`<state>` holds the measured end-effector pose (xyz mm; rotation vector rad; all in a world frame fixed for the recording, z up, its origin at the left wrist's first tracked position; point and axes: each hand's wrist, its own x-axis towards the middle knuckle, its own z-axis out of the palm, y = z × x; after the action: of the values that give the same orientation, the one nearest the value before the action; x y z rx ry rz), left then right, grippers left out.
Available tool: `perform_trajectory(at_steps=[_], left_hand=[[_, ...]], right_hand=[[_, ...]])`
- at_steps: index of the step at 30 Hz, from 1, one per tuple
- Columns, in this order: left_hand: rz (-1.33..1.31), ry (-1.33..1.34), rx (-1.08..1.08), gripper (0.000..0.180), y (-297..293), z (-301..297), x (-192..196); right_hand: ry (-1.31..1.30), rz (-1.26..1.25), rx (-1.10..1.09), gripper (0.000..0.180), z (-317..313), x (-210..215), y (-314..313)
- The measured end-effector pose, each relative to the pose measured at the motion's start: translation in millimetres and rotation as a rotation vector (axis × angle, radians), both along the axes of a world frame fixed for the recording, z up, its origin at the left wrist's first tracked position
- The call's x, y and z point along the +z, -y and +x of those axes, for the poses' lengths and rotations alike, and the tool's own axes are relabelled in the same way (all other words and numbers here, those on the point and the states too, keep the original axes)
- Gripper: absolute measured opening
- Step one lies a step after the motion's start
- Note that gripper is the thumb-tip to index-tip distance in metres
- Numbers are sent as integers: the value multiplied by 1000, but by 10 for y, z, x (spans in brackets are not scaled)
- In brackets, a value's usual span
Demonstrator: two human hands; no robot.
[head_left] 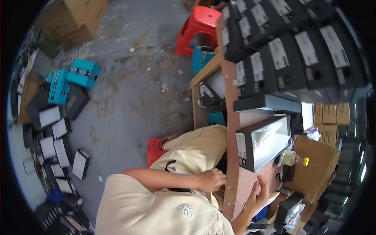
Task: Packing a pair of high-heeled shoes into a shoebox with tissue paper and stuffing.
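Note:
My left hand (211, 180) reaches in from the left on a bare forearm and rests with curled fingers against the edge of a brown wooden table (232, 117). Nothing shows in it. My right hand (258, 192) lies on the pinkish table top with its fingers spread, just below an open black shoebox (262, 143) lined with white tissue paper. It touches the surface and holds nothing. My cream shirt and trousers fill the lower middle.
Black shoeboxes with white labels (286, 51) are stacked at the top right, with a loose black lid (266, 103) below them. A yellow-capped bottle (293, 158) and cardboard (317, 164) lie beside the open box. On the grey floor are a red stool (197, 29), teal boxes (74, 78) and black boxes (58, 145).

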<state>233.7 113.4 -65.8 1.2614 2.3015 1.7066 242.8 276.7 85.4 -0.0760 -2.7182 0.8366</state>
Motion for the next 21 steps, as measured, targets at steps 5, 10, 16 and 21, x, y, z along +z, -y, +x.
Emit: perform_trajectory(at_steps=[5, 10, 16, 21], left_hand=[[-56, 83, 287, 16, 572, -208, -45], [-145, 200, 688, 14, 922, -224, -34], [-184, 140, 868, 32, 774, -175, 160], [-525, 102, 940, 48, 1080, -67, -74]], right_hand=[[31, -12, 344, 16, -207, -1, 488], [312, -247, 555, 19, -221, -175, 669], [491, -607, 312, 36, -695, -1305, 528], [388, -222, 235, 41, -1379, -2472, 283]])
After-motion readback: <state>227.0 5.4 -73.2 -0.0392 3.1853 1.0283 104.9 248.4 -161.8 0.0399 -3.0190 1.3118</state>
